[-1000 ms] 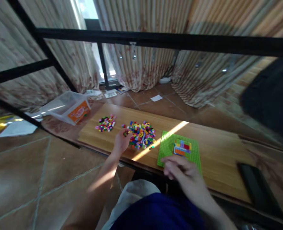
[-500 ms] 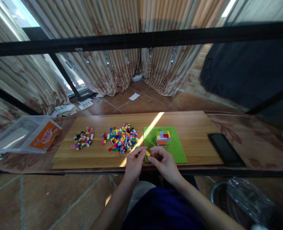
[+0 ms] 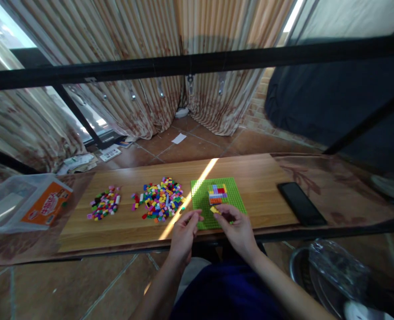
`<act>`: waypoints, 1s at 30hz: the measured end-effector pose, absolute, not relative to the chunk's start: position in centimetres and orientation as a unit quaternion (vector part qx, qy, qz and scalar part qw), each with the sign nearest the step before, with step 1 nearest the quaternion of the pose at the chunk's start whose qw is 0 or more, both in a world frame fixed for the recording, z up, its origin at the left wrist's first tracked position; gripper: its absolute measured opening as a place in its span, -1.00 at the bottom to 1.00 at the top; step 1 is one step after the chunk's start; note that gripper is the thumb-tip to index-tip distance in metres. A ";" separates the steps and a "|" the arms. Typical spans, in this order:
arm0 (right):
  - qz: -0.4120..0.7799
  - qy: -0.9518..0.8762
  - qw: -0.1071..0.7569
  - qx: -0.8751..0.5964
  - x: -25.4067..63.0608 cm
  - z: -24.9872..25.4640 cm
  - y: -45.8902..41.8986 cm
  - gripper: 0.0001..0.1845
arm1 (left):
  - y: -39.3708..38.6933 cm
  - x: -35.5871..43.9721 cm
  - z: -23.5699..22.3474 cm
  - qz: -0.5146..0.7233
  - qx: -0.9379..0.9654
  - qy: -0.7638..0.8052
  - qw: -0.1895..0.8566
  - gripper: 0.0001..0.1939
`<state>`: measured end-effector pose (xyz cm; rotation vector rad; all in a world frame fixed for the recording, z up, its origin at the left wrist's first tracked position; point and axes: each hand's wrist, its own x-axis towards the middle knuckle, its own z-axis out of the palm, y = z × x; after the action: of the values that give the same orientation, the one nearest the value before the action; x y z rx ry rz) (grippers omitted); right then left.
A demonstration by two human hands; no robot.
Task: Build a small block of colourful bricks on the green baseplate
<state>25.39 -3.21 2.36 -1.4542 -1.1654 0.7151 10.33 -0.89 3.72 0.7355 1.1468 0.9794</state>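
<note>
My right hand (image 3: 236, 226) pinches a small yellow toy brick (image 3: 214, 209) between thumb and fingertips, just above the near part of the green studded baseplate (image 3: 238, 204). My left hand (image 3: 184, 234) is at the plate's near left corner, its thumb and fingers pressed together; whether anything small is between them is hidden. On the baseplate, beyond my right fingertips, stands a low block structure (image 3: 217, 194) of purple, red, yellow, white and orange bricks.
A large pile of mixed bricks (image 3: 163, 199) lies left of the baseplate, with a smaller pile (image 3: 105, 203) farther left. A clear plastic bin (image 3: 8, 200) with an orange label stands at the left end. To the right, a black phone-like slab (image 3: 301, 203) lies across the wooden board's (image 3: 256, 178) edge.
My hands have moved apart. The yellow brick, earlier between both hands, is now in my right hand alone, away from the left fingertips. The whole view has shifted slightly.
</note>
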 end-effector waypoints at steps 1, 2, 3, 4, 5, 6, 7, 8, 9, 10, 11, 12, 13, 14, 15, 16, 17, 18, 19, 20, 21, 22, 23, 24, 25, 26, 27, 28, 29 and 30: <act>0.279 -0.472 0.549 -0.631 26.4 2.1 -3.0 -0.75 | -0.8 10.3 3.6 0.431 0.326 0.512 0.668 -0.55; 0.259 -0.457 0.551 -0.648 27.4 1.9 -2.7 -0.73 | -0.8 10.2 3.5 0.429 0.328 0.515 0.666 -0.55; 0.238 -0.446 0.550 -0.665 28.4 1.7 -2.4 -0.72 | -0.7 10.2 3.3 0.426 0.331 0.519 0.663 -0.55; 0.217 -0.440 0.544 -0.680 29.2 1.5 -2.1 -0.70 | -0.6 10.2 3.2 0.422 0.335 0.522 0.661 -0.55; 0.199 -0.437 0.539 -0.692 29.8 1.4 -1.7 -0.69 | -0.6 10.3 3.1 0.418 0.340 0.525 0.659 -0.55; 0.184 -0.437 0.534 -0.700 30.3 1.2 -1.3 -0.68 | -0.6 10.3 3.0 0.413 0.345 0.526 0.658 -0.56; 0.173 -0.440 0.530 -0.704 30.5 1.1 -1.0 -0.67 | -0.5 10.4 2.9 0.406 0.350 0.528 0.659 -0.56; 0.163 -0.445 0.525 -0.707 30.6 0.9 -0.7 -0.67 | -0.6 10.5 2.8 0.398 0.354 0.529 0.661 -0.56; 0.152 -0.454 0.517 -0.710 30.5 0.8 -0.4 -0.67 | -0.6 10.6 2.7 0.391 0.357 0.530 0.663 -0.57; 0.140 -0.465 0.507 -0.712 30.3 0.7 -0.1 -0.68 | -0.7 10.6 2.6 0.385 0.359 0.532 0.663 -0.57; 0.125 -0.477 0.495 -0.715 30.1 0.6 0.1 -0.70 | -0.7 10.6 2.5 0.380 0.360 0.534 0.664 -0.58; 0.108 -0.490 0.480 -0.719 29.9 0.5 0.2 -0.72 | -0.8 10.6 2.3 0.377 0.360 0.537 0.663 -0.58; 0.090 -0.502 0.464 -0.724 29.7 0.4 0.3 -0.73 | -0.9 10.5 2.2 0.374 0.359 0.540 0.663 -0.58; 0.073 -0.513 0.450 -0.727 29.6 0.4 0.3 -0.75 | -0.9 10.4 2.0 0.373 0.358 0.542 0.662 -0.58; 0.059 -0.525 0.438 -0.727 29.5 0.4 0.3 -0.76 | -1.0 10.3 1.9 0.371 0.357 0.543 0.663 -0.58; 0.047 -0.536 0.427 -0.727 29.4 0.4 0.2 -0.76 | -1.0 10.2 1.8 0.370 0.355 0.543 0.665 -0.58; 0.039 -0.545 0.418 -0.725 29.4 0.4 0.1 -0.77 | -1.0 10.1 1.6 0.369 0.354 0.542 0.667 -0.59; 0.037 -0.553 0.413 -0.723 29.3 0.4 0.0 -0.76 | -1.1 10.1 1.5 0.368 0.352 0.542 0.669 -0.59; 0.040 -0.558 0.410 -0.720 29.3 0.5 -0.1 -0.76 | -1.1 10.0 1.5 0.366 0.351 0.541 0.671 -0.59; 0.046 -0.562 0.410 -0.717 29.3 0.5 -0.2 -0.75 | -1.1 10.0 1.4 0.365 0.350 0.540 0.673 -0.60; 0.054 -0.563 0.412 -0.715 29.3 0.5 -0.3 -0.74 | -1.0 9.9 1.3 0.364 0.350 0.540 0.674 -0.60; 0.062 -0.562 0.415 -0.713 29.2 0.5 -0.4 -0.74 | -1.0 9.9 1.3 0.362 0.350 0.540 0.675 -0.60; 0.069 -0.561 0.417 -0.711 29.2 0.5 -0.5 -0.74 | -1.0 9.9 1.2 0.361 0.350 0.539 0.675 -0.60; 0.074 -0.560 0.418 -0.711 29.2 0.5 -0.6 -0.73 | -1.0 9.9 1.2 0.360 0.351 0.539 0.676 -0.61; 0.076 -0.559 0.418 -0.712 29.2 0.5 -0.6 -0.73 | -1.0 9.9 1.2 0.359 0.353 0.539 0.675 -0.61; 0.077 -0.558 0.418 -0.713 29.2 0.4 -0.6 -0.73 | -0.9 9.9 1.2 0.359 0.355 0.540 0.673 -0.61; 0.078 -0.556 0.418 -0.714 29.3 0.4 -0.6 -0.73 | -0.9 10.0 1.2 0.359 0.358 0.540 0.672 -0.60; 0.079 -0.554 0.419 -0.715 29.3 0.4 -0.6 -0.72 | -1.0 10.0 1.2 0.360 0.360 0.541 0.670 -0.59; 0.080 -0.551 0.423 -0.716 29.3 0.5 -0.6 -0.72 | -1.0 10.0 1.3 0.361 0.361 0.541 0.668 -0.58; 0.081 -0.547 0.427 -0.715 29.3 0.6 -0.6 -0.71 | -1.0 10.0 1.3 0.361 0.360 0.543 0.668 -0.58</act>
<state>29.29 -0.57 0.56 -1.7867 -1.3670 0.2028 9.97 -1.00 1.31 0.8116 1.2239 0.8148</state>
